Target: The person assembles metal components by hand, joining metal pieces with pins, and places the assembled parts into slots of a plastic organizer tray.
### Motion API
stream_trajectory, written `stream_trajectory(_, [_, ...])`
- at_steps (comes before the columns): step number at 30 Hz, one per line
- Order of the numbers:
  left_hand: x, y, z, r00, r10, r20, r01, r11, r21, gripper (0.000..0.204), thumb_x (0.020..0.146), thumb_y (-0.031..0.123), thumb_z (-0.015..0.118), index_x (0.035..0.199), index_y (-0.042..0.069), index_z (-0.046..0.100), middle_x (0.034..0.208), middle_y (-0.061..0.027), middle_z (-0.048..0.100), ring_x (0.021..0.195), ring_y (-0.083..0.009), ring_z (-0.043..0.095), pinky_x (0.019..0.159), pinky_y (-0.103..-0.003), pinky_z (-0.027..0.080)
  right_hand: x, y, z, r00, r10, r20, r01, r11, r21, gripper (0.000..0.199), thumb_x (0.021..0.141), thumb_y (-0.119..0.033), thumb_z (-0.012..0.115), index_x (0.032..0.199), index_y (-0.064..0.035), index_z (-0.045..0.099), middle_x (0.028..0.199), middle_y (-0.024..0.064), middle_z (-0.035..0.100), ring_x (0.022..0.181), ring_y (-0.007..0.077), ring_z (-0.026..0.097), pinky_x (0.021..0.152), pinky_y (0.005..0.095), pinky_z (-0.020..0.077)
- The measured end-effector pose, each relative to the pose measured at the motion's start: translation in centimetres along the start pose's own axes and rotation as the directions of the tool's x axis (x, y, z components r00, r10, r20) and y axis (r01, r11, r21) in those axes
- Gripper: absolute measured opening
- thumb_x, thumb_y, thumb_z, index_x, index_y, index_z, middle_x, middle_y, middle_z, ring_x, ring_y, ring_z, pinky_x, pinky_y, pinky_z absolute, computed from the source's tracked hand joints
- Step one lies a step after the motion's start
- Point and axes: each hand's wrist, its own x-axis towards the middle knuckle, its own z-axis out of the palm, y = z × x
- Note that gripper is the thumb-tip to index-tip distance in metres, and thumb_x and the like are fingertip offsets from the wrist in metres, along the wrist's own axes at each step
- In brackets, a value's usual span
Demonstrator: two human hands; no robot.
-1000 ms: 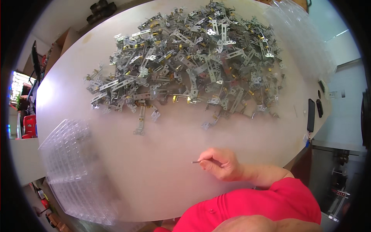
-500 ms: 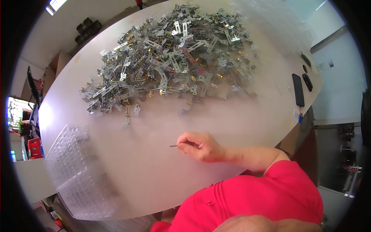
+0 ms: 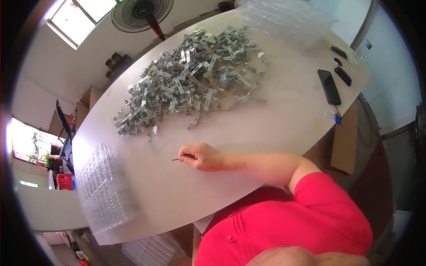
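My right hand (image 3: 202, 157) is closed just above or on the pale table (image 3: 266, 137), back of the hand upward. A thin dark rod (image 3: 175, 159) pokes out of its fingers to the left; the rest of it is hidden in the grip. Beyond the hand lies a wide heap of small metal brackets (image 3: 191, 80), some with brass-coloured parts. One loose bracket (image 3: 193, 120) lies at the heap's near edge, closest to my hand. My left hand is out of sight.
Stacked clear plastic trays (image 3: 102, 186) stand at the table's left edge, and more clear plastic sheets (image 3: 288, 17) lie at the far right. A phone (image 3: 329, 87) with keys rests near the right edge. Behind the table stands a fan (image 3: 142, 13).
My view has tilted up and turned, showing the fan and window. The right fist has rolled so its back faces up more, still gripping the rod. The heap looks unchanged.
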Motion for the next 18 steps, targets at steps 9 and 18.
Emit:
stream_trajectory(9, [-7.6,0.9,-2.0,0.989,-0.037,-0.143,0.054,0.991,0.119,0.050,0.099,0.049,0.050,0.101,0.004,0.073,0.086,-0.0077,0.074,0.080,-0.0273,0.071,0.068,-0.038,0.053,0.7,1.2,-0.6,0.994,-0.034,-0.103,0.034,0.999,-0.005,0.010,0.096,-0.014,0.062,0.095,-0.0040,0.061,0.070,0.0070,0.060,0.064,0.0155,0.056,0.061,0.0331,0.0460])
stream_trajectory(18, [-8.0,15.2,-8.1,0.459,0.606,-0.650,-0.777,0.629,0.038,0.032,0.097,0.008,0.055,0.067,-0.001,0.060,0.054,-0.0025,0.051,0.050,-0.0070,0.045,0.047,-0.027,0.034,1.5,1.3,-0.2,0.984,0.056,-0.168,-0.029,0.987,0.161,0.011,0.099,-0.016,0.059,0.095,-0.0061,0.060,0.067,0.0021,0.058,0.061,0.0102,0.054,0.056,0.0290,0.0445])
